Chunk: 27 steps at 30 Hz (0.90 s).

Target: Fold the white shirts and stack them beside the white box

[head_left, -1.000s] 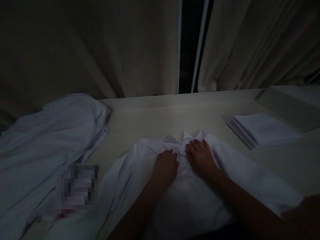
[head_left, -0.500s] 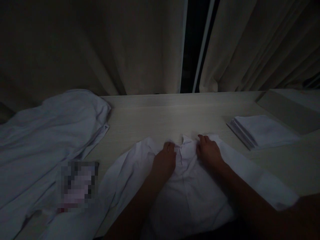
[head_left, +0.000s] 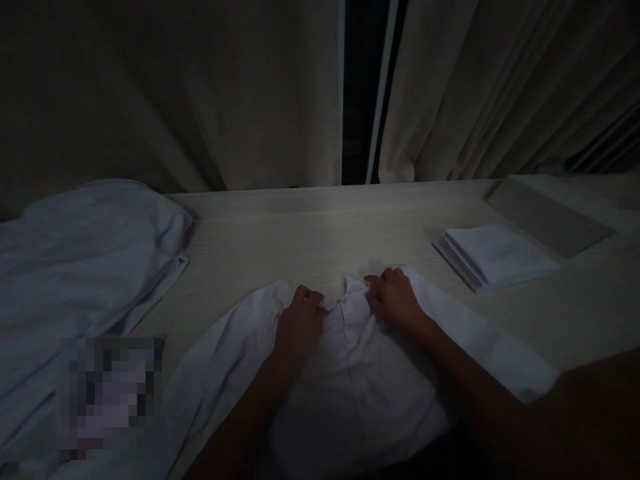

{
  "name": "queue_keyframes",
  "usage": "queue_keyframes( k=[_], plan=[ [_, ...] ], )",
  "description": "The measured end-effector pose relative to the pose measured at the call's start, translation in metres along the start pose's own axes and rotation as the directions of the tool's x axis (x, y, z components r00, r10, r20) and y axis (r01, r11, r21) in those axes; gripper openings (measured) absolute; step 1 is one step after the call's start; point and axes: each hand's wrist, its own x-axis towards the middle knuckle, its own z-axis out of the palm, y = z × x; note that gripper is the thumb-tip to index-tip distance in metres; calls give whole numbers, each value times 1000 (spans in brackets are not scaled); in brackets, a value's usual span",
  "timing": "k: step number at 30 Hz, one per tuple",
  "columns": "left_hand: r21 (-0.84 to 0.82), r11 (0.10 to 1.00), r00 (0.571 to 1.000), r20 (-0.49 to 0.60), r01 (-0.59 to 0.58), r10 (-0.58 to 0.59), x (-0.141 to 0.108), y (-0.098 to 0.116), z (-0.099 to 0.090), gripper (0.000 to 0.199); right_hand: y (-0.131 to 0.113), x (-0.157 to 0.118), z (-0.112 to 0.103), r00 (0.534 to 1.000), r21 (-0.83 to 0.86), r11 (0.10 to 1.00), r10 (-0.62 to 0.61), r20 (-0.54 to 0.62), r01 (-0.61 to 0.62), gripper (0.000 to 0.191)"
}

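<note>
A white shirt (head_left: 360, 380) lies spread on the pale table in front of me, its collar end away from me and its sleeves out to both sides. My left hand (head_left: 301, 320) pinches the cloth just left of the neckline. On the other side of the collar, my right hand (head_left: 393, 297) has its thumb and fingers closed on the fabric. The collar (head_left: 354, 285) stands up a little between the two hands. Dim light makes the fingertips hard to see in detail.
A heap of white cloth (head_left: 95, 247) covers the left side of the table (head_left: 310, 233). A blurred-out flat item (head_left: 113, 393) lies near it. To the right are a folded white cloth stack (head_left: 500, 257) and a box-like pale object (head_left: 555, 213). Curtains (head_left: 250, 100) hang behind.
Both hands have gone from lying on the shirt with fingers more extended to pinching it beside the collar. The whole view has shifted, so things appear further left.
</note>
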Motion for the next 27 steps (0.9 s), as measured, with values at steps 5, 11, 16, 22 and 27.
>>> queue_keyframes(
  k=[5,11,16,22,27],
  plan=[
    [129,991,1000,-1,-22,22,-5,3,-1,42,3,5,10,998,92,994,-58,-5,58,69],
    [27,1000,998,61,-7,5,-1,-1,-2,36,10,12,15,998,157,987,37,58,-45,50],
    [-165,985,990,-122,53,-74,-6,4,-9,35,9,5,1,968,200,979,9,-250,43,21],
    [-218,969,912,-409,-119,20,-8,-5,-6,37,2,-13,-7,905,45,985,-136,-404,168,27],
    [-90,985,944,-310,-148,113,-2,-10,-5,31,3,-7,-5,979,-2,987,-160,-128,161,31]
  ],
)
